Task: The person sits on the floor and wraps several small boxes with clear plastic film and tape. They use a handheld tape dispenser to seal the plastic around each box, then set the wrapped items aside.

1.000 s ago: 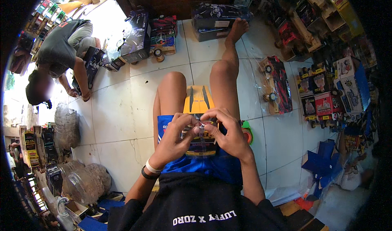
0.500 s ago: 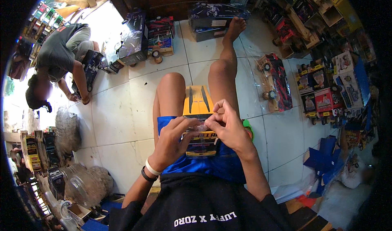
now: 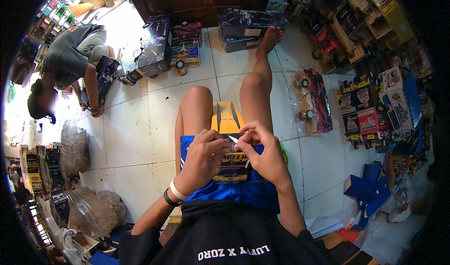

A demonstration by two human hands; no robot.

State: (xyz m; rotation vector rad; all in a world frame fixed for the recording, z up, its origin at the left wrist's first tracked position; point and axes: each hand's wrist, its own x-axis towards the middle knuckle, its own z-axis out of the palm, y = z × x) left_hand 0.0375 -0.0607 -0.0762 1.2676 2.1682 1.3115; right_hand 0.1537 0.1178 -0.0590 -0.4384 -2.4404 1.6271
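Observation:
A yellow-and-black boxy thing [image 3: 226, 116], like a toy truck body, rests on my lap between my thighs. Above its middle, my left hand [image 3: 201, 158] is closed, thumb and fingers pinched together. My right hand [image 3: 263, 155] faces it, thumb and forefinger pinching too, with the other fingers curled. Between the fingertips shows a small piece of clear plastic [image 3: 233, 146] with a thin white tip, too small to name. Both hands seem to grip it. They hide part of the yellow-and-black thing.
Toy trucks [image 3: 315, 98] and stacked boxes [image 3: 253, 23] stand on the tiled floor ahead and to the right. Blue cut sheets [image 3: 368, 187] lie at lower right. Clear plastic rolls [image 3: 101, 209] sit at lower left. Another person [image 3: 68, 61] bends over a dark box at upper left.
My left hand's fingers have closed in from a looser, spread hold. My right forefinger has come down towards the thumb. A thin white tip now shows between the hands.

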